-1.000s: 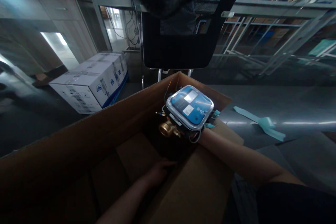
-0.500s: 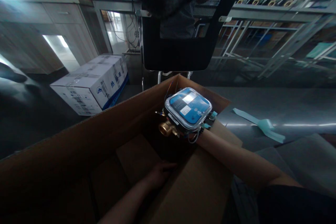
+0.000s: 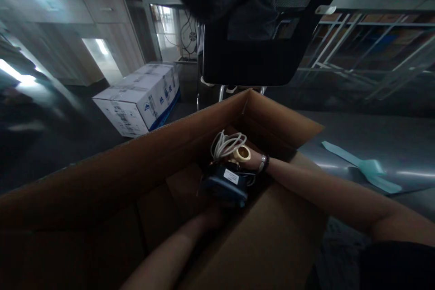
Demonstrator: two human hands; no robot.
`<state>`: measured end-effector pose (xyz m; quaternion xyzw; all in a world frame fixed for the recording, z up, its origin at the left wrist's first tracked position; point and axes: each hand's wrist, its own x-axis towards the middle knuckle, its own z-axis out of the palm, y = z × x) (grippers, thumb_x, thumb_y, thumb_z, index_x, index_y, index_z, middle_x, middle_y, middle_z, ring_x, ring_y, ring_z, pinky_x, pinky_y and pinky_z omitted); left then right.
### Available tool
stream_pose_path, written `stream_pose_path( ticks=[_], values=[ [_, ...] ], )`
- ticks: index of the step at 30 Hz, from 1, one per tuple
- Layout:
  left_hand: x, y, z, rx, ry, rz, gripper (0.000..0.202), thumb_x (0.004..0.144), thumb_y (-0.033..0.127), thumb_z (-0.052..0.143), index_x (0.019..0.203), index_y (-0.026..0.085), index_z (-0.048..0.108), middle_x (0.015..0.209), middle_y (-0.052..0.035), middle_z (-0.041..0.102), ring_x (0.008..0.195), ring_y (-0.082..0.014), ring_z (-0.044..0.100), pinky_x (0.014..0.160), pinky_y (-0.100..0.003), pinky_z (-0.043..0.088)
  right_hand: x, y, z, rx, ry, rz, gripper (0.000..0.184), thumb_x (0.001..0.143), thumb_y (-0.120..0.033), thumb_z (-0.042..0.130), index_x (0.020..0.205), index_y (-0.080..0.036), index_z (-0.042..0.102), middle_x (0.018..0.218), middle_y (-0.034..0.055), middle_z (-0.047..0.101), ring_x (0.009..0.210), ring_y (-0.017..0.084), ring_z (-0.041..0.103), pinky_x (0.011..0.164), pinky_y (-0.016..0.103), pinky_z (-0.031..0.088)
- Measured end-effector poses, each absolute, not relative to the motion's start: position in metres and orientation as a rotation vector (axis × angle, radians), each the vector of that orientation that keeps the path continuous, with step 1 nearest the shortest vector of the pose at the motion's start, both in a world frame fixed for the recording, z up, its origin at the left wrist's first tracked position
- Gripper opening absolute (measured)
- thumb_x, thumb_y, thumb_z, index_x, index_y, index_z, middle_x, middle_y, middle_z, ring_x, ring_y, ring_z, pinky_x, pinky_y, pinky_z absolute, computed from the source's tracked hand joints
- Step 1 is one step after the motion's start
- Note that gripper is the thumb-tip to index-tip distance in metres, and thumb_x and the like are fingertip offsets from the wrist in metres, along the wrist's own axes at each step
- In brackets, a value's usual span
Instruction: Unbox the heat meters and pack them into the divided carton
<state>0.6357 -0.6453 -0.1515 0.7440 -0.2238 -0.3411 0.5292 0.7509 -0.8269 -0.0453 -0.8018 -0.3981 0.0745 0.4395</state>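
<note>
A large open cardboard box (image 3: 112,172) fills the lower half of the view. Inside it, my right hand (image 3: 253,163) holds a blue-and-black meter (image 3: 224,183) with a brass fitting (image 3: 241,154) and a coil of white cable (image 3: 226,142). The meter is tipped on its side, its blue face turned down and toward me. A bracelet sits on my right wrist. My left hand (image 3: 212,217) reaches down into the box right beneath the meter, and its fingers are hidden in the dark under it.
A black mesh office chair (image 3: 258,31) stands just behind the box. A white and blue carton (image 3: 139,99) sits on the floor at the left. A teal strip (image 3: 360,165) lies on the grey floor at the right. Metal shelving runs along the back.
My right hand has lowered the meter from above the box's far corner down into the box and tipped it over, so the cable and brass fitting now show on top.
</note>
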Motion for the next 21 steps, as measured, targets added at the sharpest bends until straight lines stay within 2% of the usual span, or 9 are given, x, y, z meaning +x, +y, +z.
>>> stream_pose_path(
  ticks=[3, 6, 9, 12, 15, 18, 21],
  values=[
    [0.636, -0.648, -0.154, 1.731, -0.556, -0.878, 0.038, 0.078, 0.018, 0.053, 0.114, 0.027, 0.059, 0.124, -0.0007, 0.056, 0.113, -0.0202, 0.051, 0.101, -0.037, 0.033, 0.761, -0.819, -0.053, -1.979, -1.178, 0.241, 0.017, 0.076, -0.028, 0.057, 0.084, -0.013, 0.061, 0.085, 0.0079, 0.064, 0.079, 0.016, 0.06, 0.074, 0.029, 0.05],
    [0.638, -0.651, -0.157, 1.796, -0.545, -0.884, 0.049, 0.073, 0.009, 0.05, 0.117, 0.028, 0.057, 0.121, 0.0006, 0.058, 0.113, -0.0189, 0.051, 0.1, -0.036, 0.034, 0.773, -0.811, -0.067, -2.109, -1.447, 0.251, 0.01, 0.078, -0.019, 0.054, 0.076, -0.013, 0.063, 0.084, 0.0093, 0.063, 0.081, 0.016, 0.058, 0.075, 0.029, 0.048],
    [0.639, -0.653, -0.155, 1.827, -0.553, -0.873, 0.057, 0.067, 0.002, 0.048, 0.117, 0.027, 0.057, 0.119, 0.0008, 0.059, 0.111, -0.0173, 0.052, 0.099, -0.033, 0.036, 0.781, -0.809, -0.078, -2.313, -1.81, 0.251, 0.015, 0.079, -0.012, 0.051, 0.084, -0.015, 0.065, 0.096, 0.0112, 0.061, 0.094, 0.02, 0.054, 0.083, 0.035, 0.045],
    [0.638, -0.654, -0.153, 1.791, -0.531, -0.862, 0.058, 0.065, 0.0, 0.045, 0.116, 0.026, 0.058, 0.119, 0.0011, 0.059, 0.112, -0.0158, 0.052, 0.099, -0.031, 0.036, 0.784, -0.811, -0.084, -2.411, -2.162, 0.123, 0.016, 0.082, -0.014, 0.05, 0.089, -0.017, 0.064, 0.104, 0.0104, 0.059, 0.106, 0.024, 0.049, 0.094, 0.043, 0.036],
    [0.637, -0.655, -0.152, 1.788, -0.555, -0.861, 0.062, 0.063, -0.002, 0.042, 0.117, 0.026, 0.057, 0.12, 0.0015, 0.059, 0.112, -0.0156, 0.052, 0.1, -0.032, 0.035, 0.782, -0.81, -0.092, -2.345, -2.387, 0.051, 0.014, 0.082, -0.015, 0.051, 0.088, -0.017, 0.064, 0.112, 0.0094, 0.057, 0.112, 0.027, 0.044, 0.097, 0.048, 0.031],
    [0.637, -0.654, -0.149, 1.8, -0.569, -0.883, 0.064, 0.063, -0.002, 0.04, 0.121, 0.024, 0.054, 0.124, 0.0004, 0.056, 0.115, -0.016, 0.049, 0.101, -0.031, 0.034, 0.775, -0.805, -0.114, -2.342, -2.35, 0.315, 0.018, 0.079, -0.012, 0.054, 0.094, -0.016, 0.063, 0.118, 0.0105, 0.055, 0.116, 0.029, 0.042, 0.096, 0.048, 0.032],
    [0.64, -0.654, -0.142, 1.842, -0.641, -0.858, 0.065, 0.063, -0.003, 0.04, 0.122, 0.021, 0.053, 0.124, -0.0013, 0.056, 0.116, -0.0166, 0.049, 0.101, -0.029, 0.034, 0.765, -0.797, -0.138, -2.419, -2.184, 0.536, 0.027, 0.075, -0.009, 0.058, 0.102, -0.012, 0.062, 0.118, 0.0135, 0.056, 0.112, 0.027, 0.048, 0.095, 0.043, 0.034]
  ],
)
